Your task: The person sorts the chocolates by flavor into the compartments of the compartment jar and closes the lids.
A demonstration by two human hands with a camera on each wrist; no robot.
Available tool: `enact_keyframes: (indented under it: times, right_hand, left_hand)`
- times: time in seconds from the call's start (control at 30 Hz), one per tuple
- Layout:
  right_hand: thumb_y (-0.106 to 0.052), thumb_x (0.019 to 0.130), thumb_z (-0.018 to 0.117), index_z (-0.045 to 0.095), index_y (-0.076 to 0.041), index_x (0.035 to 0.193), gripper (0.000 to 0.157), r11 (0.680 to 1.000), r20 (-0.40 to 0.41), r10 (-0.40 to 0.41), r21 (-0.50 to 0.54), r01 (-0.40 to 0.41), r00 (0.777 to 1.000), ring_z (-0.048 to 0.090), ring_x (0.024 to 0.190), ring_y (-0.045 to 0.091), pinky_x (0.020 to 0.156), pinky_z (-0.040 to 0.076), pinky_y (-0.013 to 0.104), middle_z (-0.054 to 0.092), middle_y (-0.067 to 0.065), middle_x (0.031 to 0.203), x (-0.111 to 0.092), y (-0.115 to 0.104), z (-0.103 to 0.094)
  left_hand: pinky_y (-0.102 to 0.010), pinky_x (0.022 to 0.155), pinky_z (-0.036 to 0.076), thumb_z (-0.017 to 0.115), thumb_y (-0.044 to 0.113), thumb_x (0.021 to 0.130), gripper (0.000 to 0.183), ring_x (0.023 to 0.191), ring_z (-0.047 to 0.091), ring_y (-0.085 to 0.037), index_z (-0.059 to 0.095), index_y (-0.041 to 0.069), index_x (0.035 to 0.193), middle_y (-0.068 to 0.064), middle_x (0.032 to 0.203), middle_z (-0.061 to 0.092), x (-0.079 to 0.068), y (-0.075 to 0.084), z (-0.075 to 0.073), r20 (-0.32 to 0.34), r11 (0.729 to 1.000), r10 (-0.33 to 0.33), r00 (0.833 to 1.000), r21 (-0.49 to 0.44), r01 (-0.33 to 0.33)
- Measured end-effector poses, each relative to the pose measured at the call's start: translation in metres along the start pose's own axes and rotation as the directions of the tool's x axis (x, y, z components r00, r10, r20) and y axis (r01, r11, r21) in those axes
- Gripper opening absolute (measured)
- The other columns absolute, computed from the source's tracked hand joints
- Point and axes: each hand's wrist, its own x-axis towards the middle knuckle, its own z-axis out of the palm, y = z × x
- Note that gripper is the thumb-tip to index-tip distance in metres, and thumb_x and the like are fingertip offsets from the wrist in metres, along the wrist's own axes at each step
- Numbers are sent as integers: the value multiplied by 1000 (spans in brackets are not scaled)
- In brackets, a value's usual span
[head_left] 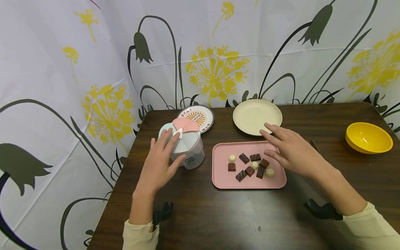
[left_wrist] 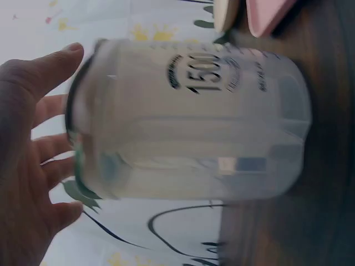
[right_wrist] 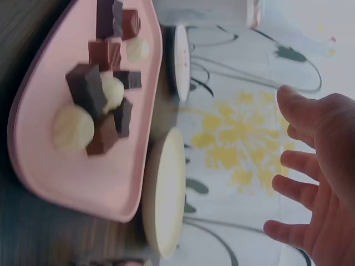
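A clear plastic container (head_left: 197, 158) marked 1500 stands at the left of the table, its lid (head_left: 187, 125) split into pink, mint and pale sections with a white knob. Over the near left side of that lid is my left hand (head_left: 156, 166), fingers spread and reaching toward the knob. In the left wrist view the thumb and fingers lie around the lid end of the container (left_wrist: 199, 127). My right hand (head_left: 295, 152) hovers with relaxed fingers over the right edge of a pink tray (head_left: 222, 181). Dark chocolates (head_left: 241, 175) and round white chocolates (head_left: 269, 172) lie in the tray.
Behind the container lies a patterned white plate (head_left: 207, 119). A cream plate (head_left: 250, 116) sits beyond the tray, and a yellow bowl (head_left: 368, 139) at the far right. A thin dark object (head_left: 315, 146) is partly hidden by the right hand. A floral curtain (head_left: 281, 52) hangs behind the table.
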Motion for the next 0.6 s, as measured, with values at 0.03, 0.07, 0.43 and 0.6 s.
enact_keyframes:
  times: [0.03,0.07,0.43,0.6]
  right_hand:
    - [-27,89,70,44,-9,148,67,1000,4,-12,2,12,1000,38,137,34,107,30,56,37,16,153,3,-2,2]
    - [-28,90,69,44,-9,148,66,1000,11,-24,8,24,1000,38,137,34,107,30,56,37,16,153,6,-5,4]
    - [-32,96,62,44,-11,148,59,980,23,-156,128,151,988,37,140,28,109,32,50,37,11,154,50,-45,37]
    - [-28,96,63,46,-11,147,57,953,-30,-255,165,256,967,36,140,28,110,31,49,38,11,154,75,-62,60]
  left_hand:
    - [-65,110,16,67,39,91,70,146,24,-32,40,15,151,-14,156,32,0,-2,1,-3,1000,-6,1000,-5,6]
    - [-65,110,16,67,39,91,70,146,23,-31,40,15,150,-14,156,32,0,-4,3,-5,1000,-12,1000,-9,12]
    - [-64,111,14,64,43,92,62,147,21,-28,46,20,147,-10,156,33,-2,-13,12,1,999,-38,999,5,38]
    - [-64,112,14,63,43,93,60,147,23,-29,48,20,146,-10,155,36,-1,-13,12,-7,999,-35,999,12,35]
